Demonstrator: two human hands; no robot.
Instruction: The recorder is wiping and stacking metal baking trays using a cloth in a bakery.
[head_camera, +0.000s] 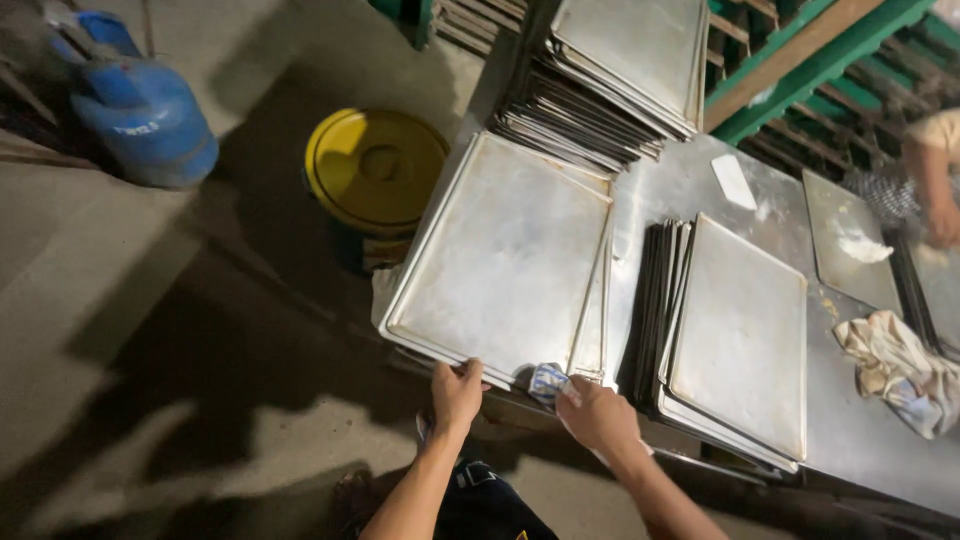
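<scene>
My left hand (456, 390) grips the near edge of the top metal baking tray (505, 250) on a short pile at the table's front left. My right hand (595, 412) is closed on a small blue and white cloth (547, 380) pressed at the near right corner of that same tray. Both hands sit at the table's front edge.
A second pile of trays (735, 335) lies right of my hands, a taller pile (610, 80) at the back. Another person's hand (940, 215) touches a tray (850, 240) at far right, near a crumpled rag (900, 365). A yellow lidded bucket (375, 165) and blue gas cylinder (140, 115) stand on the floor.
</scene>
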